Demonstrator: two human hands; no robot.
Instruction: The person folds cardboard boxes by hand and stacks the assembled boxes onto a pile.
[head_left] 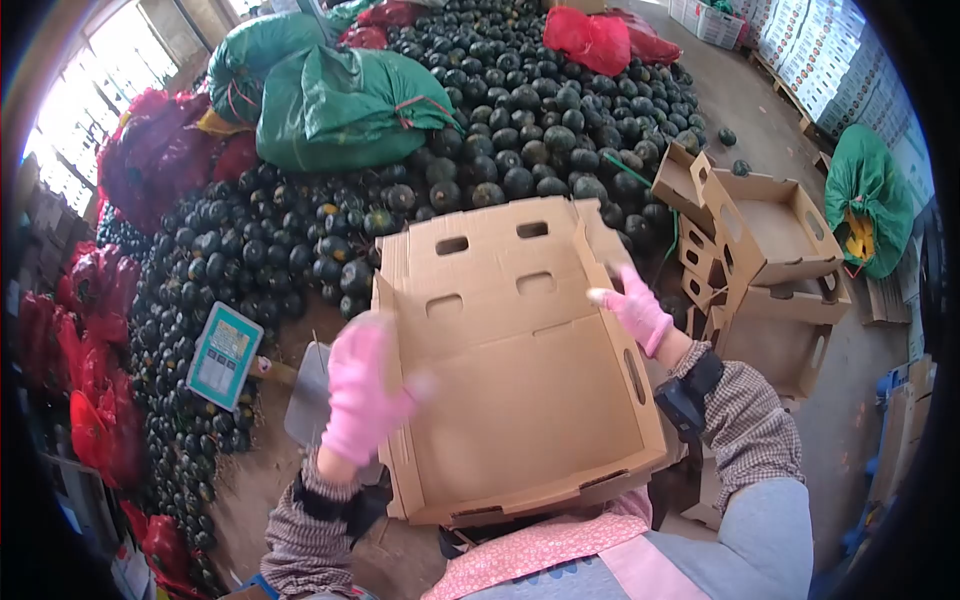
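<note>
The box (530,410), right in front of the person, looks part folded. The left hand (364,390) is open beside it; the right hand (641,312) is by the far corner, maybe gripping, I can't tell. The far flap (492,258) seems to need folding in.

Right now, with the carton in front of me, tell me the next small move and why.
Probably fold the far flap upward. It appears to lie spread open, its slots showing, while the right wall of the carton stands up. The right hand is at that wall's far end; the left hand, blurred, is by the left side.
</note>
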